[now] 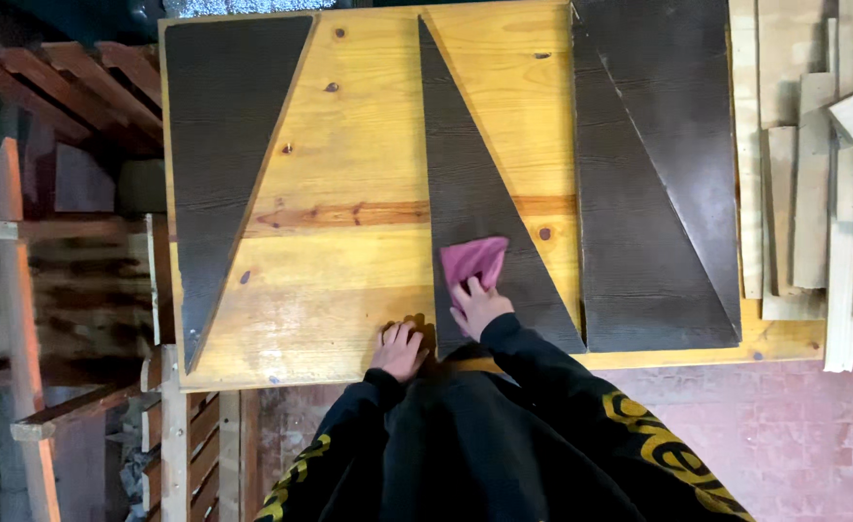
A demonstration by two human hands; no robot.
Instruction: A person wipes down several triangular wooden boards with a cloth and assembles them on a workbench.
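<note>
panel [465, 193] near corner: under right hand [477, 307] and sleeve | cloth [477, 259] lower edge: under fingers | planks [832, 174]: cut by right edge | left palm [399, 350]: unseen

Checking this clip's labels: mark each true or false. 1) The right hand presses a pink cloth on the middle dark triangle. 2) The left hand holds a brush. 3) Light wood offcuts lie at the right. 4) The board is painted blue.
1) True: right hand, pink cloth, middle dark triangular panel.
2) False: the left hand rests empty on the board's edge.
3) True: wood offcuts.
4) False: the pine board is yellowish, knotty.
</note>
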